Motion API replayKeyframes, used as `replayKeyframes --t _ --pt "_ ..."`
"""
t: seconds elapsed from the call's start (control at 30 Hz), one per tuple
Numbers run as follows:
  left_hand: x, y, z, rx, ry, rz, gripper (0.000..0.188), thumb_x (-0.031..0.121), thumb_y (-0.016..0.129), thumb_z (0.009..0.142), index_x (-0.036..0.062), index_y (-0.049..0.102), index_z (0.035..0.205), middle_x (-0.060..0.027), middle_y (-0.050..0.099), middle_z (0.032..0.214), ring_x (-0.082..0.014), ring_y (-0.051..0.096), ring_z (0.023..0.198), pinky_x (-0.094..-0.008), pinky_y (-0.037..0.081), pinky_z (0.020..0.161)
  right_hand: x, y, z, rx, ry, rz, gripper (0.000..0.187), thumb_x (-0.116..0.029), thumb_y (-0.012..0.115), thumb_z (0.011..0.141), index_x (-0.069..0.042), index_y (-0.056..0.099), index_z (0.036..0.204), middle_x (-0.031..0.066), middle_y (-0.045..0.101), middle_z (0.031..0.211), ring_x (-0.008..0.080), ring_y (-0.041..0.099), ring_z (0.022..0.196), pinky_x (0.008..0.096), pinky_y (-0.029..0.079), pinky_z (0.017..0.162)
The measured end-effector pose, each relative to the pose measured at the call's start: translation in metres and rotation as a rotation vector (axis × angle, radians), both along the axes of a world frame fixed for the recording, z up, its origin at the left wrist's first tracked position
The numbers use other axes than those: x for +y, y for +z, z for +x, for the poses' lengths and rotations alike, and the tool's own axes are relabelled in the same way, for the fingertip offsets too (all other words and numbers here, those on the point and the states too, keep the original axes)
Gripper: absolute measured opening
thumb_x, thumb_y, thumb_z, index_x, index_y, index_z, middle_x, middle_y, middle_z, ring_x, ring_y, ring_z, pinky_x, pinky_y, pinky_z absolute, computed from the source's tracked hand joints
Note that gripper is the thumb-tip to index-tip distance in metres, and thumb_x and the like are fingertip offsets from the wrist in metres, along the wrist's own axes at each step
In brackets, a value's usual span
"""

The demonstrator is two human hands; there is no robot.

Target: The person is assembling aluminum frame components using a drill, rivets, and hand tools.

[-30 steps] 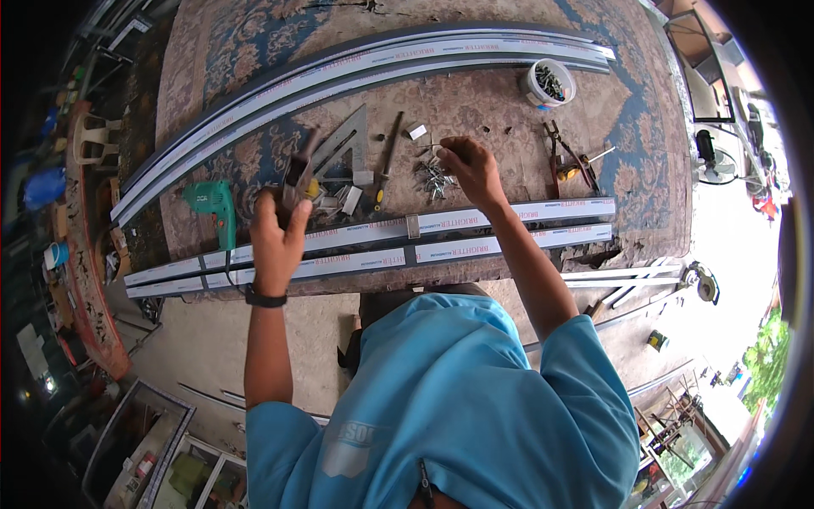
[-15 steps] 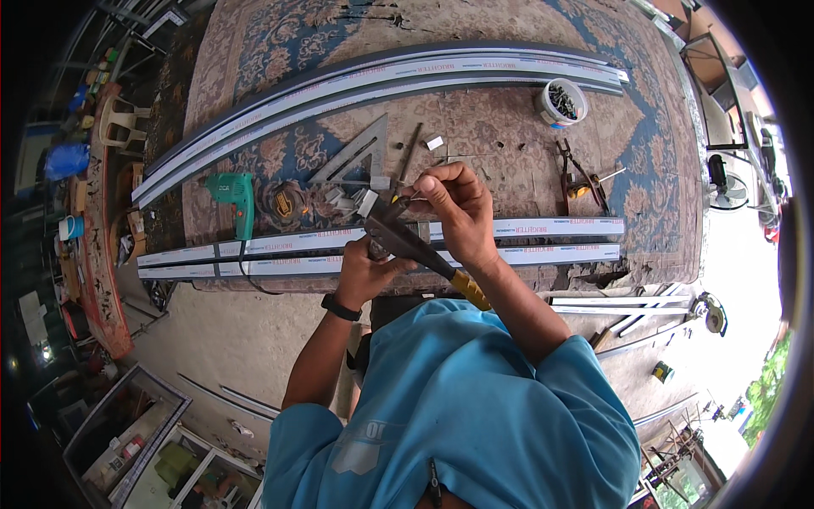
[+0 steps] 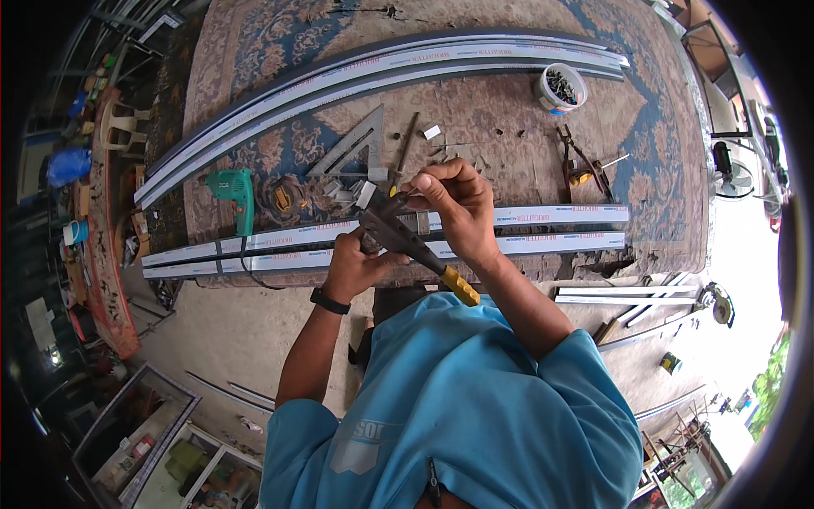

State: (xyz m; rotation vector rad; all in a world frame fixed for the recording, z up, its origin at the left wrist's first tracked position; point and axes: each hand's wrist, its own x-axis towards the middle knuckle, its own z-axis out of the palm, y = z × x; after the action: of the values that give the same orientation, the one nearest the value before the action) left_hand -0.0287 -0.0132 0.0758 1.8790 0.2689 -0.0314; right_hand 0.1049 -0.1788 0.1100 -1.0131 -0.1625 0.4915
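Note:
My left hand (image 3: 360, 261), with a black band on its wrist, is wrapped round the middle of a dark metal hand tool with a yellow grip (image 3: 424, 253). The grip slants down toward my shirt. My right hand (image 3: 458, 208) is closed in a pinch at the tool's upper part, thumb against forefinger; what is between them is too small to name. A small silver block (image 3: 365, 194) shows at the tool's far left end; whether it is attached I cannot tell. Just beyond lie small metal pieces (image 3: 339, 193) and a triangular square (image 3: 352, 153).
Long film-covered aluminium profiles (image 3: 560, 215) lie near and far across the carpet-covered table (image 3: 475, 106). A green drill (image 3: 233, 197) and tape measure (image 3: 287, 198) are left. Pliers (image 3: 579, 165) and a white tub of small dark parts (image 3: 560, 88) are right.
The view has shifted slightly. My left hand and the tool have moved a little left; my right hand keeps its pinch near the tool's upper part.

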Motion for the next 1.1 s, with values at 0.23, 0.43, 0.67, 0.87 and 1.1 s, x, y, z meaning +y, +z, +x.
replayKeyframes --t 0.23,0.43,0.67,0.87,1.1 --pt "0.009 0.004 -0.002 0.018 0.01 -0.351 0.057 0.035 0.073 0.099 0.0026 0.051 0.14 -0.006 0.073 0.102 -0.0058 0.062 0.07 -0.0246 0.048 0.06 -0.008 -0.024 -0.003 -0.036 0.128 -0.063 0.01 -0.011 0.075 0.097 -0.003 0.071 0.102 0.0049 0.067 0.109 0.0118 0.065 0.096 0.0267 0.056 0.083" --pt "-0.006 0.006 -0.001 0.106 -0.093 0.278 0.048 0.036 0.064 0.101 0.0023 0.047 0.13 -0.0285 0.069 0.094 -0.0479 0.07 0.089 -0.0516 0.056 0.073 -0.046 -0.095 -0.017 -0.157 0.201 -0.523 0.031 -0.017 0.079 0.093 0.001 0.067 0.116 0.0079 0.068 0.108 0.0144 0.066 0.097 0.0291 0.055 0.085" --pt "-0.025 -0.037 0.004 0.322 -0.318 0.568 0.049 0.028 0.065 0.099 -0.0013 0.041 0.131 -0.0318 0.068 0.086 -0.0539 0.065 0.082 -0.0615 0.051 0.068 -0.062 -0.149 -0.066 -0.257 0.304 -0.792 0.039 -0.02 0.078 0.087 0.002 0.063 0.116 0.0199 0.075 0.095 0.0317 0.075 0.091 0.04 0.058 0.082" --pt "-0.032 -0.031 0.018 0.374 -0.428 0.66 0.047 0.025 0.063 0.099 -0.0027 0.04 0.129 -0.0322 0.068 0.086 -0.0529 0.067 0.081 -0.0611 0.051 0.068 -0.063 -0.133 -0.071 -0.058 0.452 -0.775 0.039 -0.026 0.073 0.091 0.003 0.066 0.116 0.0178 0.075 0.098 0.0294 0.075 0.094 0.0393 0.059 0.079" --pt "-0.038 -0.018 0.03 0.477 -0.523 0.747 0.037 0.025 0.062 0.099 -0.0003 0.041 0.116 -0.0303 0.07 0.085 -0.0513 0.069 0.083 -0.0601 0.054 0.072 -0.056 -0.113 -0.073 0.527 0.443 -0.299 0.051 -0.029 0.064 0.097 0.005 0.059 0.134 0.0124 0.068 0.115 0.026 0.069 0.105 0.0346 0.06 0.081"
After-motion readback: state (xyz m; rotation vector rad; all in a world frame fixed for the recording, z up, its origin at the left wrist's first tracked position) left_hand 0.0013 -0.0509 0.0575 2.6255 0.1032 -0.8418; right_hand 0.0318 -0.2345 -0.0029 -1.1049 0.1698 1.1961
